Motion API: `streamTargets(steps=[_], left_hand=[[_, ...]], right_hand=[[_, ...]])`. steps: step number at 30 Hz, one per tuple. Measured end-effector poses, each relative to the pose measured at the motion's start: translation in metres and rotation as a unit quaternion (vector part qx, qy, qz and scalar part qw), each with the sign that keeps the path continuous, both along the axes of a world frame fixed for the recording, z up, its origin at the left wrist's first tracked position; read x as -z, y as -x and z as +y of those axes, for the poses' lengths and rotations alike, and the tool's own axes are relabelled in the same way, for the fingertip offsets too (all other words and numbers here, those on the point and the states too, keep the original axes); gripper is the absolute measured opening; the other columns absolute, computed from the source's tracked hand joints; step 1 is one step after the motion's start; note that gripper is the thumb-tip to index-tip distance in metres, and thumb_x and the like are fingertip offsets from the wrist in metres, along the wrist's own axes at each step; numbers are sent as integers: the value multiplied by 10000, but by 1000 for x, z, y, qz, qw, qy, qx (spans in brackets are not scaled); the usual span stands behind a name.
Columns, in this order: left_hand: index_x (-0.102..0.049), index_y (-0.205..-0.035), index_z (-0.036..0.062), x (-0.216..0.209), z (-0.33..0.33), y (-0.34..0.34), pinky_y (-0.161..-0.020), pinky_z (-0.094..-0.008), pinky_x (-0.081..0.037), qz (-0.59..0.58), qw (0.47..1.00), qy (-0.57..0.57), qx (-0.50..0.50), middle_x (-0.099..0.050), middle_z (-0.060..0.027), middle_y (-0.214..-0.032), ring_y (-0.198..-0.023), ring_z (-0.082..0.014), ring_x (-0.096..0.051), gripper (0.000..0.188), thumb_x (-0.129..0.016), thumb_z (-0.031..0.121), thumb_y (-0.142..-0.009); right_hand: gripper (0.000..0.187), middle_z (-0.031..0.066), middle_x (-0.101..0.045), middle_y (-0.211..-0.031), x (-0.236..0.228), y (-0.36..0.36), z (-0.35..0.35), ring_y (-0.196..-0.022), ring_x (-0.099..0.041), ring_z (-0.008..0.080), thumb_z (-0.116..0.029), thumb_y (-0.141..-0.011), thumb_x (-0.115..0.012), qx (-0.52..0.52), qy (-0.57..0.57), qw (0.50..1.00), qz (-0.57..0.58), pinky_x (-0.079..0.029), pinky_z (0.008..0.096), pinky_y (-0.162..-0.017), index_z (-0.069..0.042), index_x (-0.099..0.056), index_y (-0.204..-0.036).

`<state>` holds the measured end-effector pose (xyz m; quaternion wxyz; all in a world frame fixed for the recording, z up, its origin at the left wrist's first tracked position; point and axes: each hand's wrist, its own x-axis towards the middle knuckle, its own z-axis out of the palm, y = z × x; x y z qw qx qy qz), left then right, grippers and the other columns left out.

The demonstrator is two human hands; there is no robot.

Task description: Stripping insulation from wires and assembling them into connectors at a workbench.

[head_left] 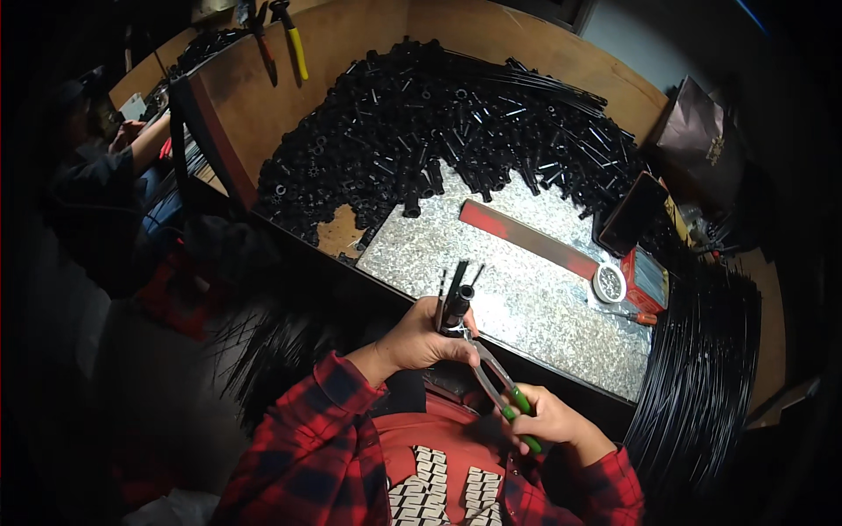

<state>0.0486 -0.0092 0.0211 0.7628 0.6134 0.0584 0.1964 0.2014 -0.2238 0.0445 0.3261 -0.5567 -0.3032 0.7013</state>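
Close in front of my body, my left hand [419,340] is closed around a black tubular part [458,305] with thin black ribs standing up beside it. Its hollow end points upward. My right hand [559,415] grips green-handled pliers [523,401] from the right. The jaws of the pliers meet the lower part of the black tube, next to my left thumb. Exactly what the jaws bite on is too small to make out. Both hands are at the near edge of a speckled board [412,254].
A heap of black tubular parts [412,114] fills the back. On the board lie a red-brown bar [526,238], a white dish [610,282] and an orange-handled screwdriver [646,318]. At right are a phone [630,215] and black rods [702,368]; at left, another person [96,180].
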Motion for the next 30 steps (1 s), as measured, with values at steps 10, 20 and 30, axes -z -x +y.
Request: streamTargets(steps=[10,20,30], left_hand=[[-551,-925,68,13,3,-5,-629,-225,-376,7,999,-35,-3,-467,59,-754,-670,-61,-414,572,-921,198,-508],[-507,-943,70,14,-9,-6,-634,-227,-391,-2,990,-126,-70,-472,38,-803,-719,-60,-448,662,-936,259,-476],[-482,-609,66,10,-15,-1,-721,-285,-372,2,990,-101,-103,-444,-29,-960,-833,-132,-448,591,-875,481,-459]], right_hand=[[433,136,-619,-1062,-18,-6,2,-980,-588,222,-286,-907,-569,-96,7,985,-145,-451,343,-844,4,-526,-1225],[245,195,-582,-812,-22,4,6,-763,-588,374,-154,-848,-635,-17,-196,858,-475,-465,404,-691,9,-531,-998],[246,184,-563,-702,-5,2,-4,-675,-583,393,-142,-764,-695,6,-211,789,-577,-451,436,-572,-20,-495,-840]])
